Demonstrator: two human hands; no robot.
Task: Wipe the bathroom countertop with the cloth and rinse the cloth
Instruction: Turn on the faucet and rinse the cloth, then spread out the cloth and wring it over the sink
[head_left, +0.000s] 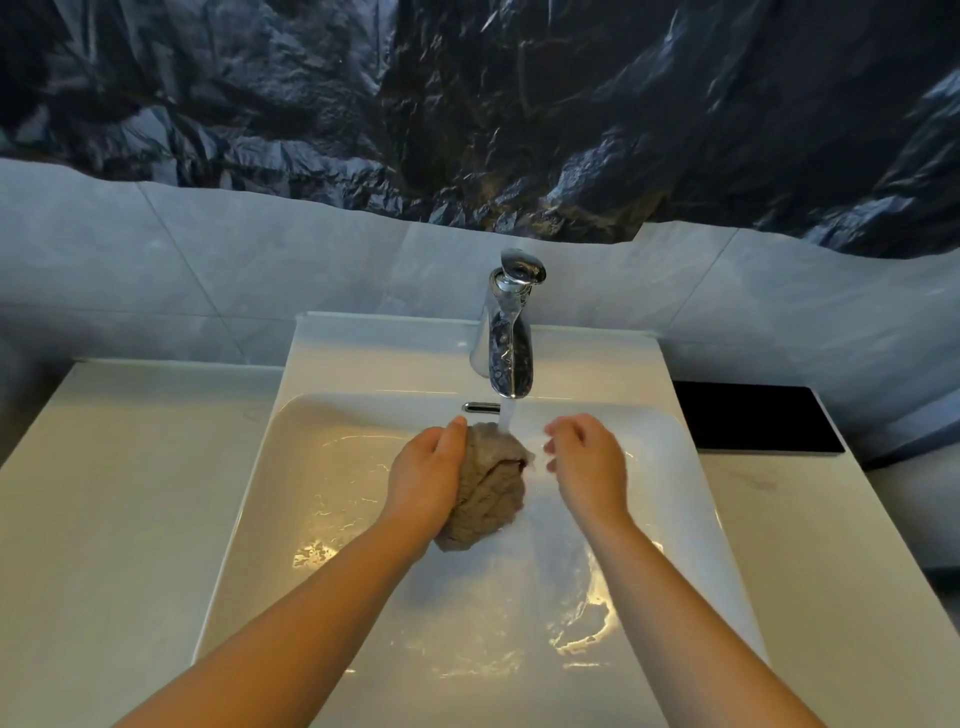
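A bunched grey-brown cloth (488, 488) hangs over the white sink basin (332, 467), directly under the running water stream (505, 420) from the chrome faucet (510, 332). My left hand (426, 478) grips the cloth from its left side, fingers curled round it. My right hand (584, 462) hovers just right of the cloth with loosely bent fingers, a small gap between it and the fabric, holding nothing. Water pools and glints in the basin below.
The white countertop (119, 493) stretches left of the sink and continues on the right (810, 545). A flat black slab (753, 421) lies at the back right. Grey wall tiles and dark crinkled plastic sheeting (467, 104) rise behind the faucet.
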